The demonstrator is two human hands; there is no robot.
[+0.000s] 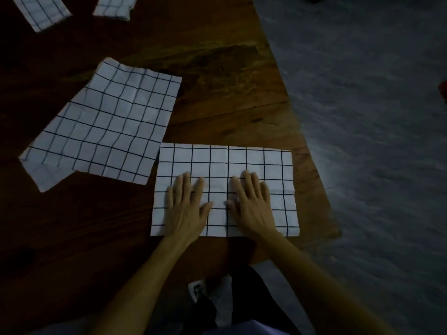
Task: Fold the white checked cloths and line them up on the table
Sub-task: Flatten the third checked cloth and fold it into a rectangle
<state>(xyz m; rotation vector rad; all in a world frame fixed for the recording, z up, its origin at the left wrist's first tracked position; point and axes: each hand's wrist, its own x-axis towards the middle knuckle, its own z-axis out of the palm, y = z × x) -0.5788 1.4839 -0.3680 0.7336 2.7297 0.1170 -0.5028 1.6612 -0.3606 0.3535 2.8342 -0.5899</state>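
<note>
A white checked cloth [225, 163] lies folded into a rectangle near the table's front right corner. My left hand [187, 206] and my right hand [251, 204] both press flat on it, fingers spread, side by side. A larger, creased checked cloth [104, 126] lies spread out to the left, one corner turned under. Two more folded checked cloths sit at the far left edge of the view: a long one [41, 9] and a smaller one [112, 7].
The dark wooden table [217, 81] ends in a slanted right edge, beyond which is grey floor [362, 117]. My legs and a shoe [197, 287] show below the table's front edge.
</note>
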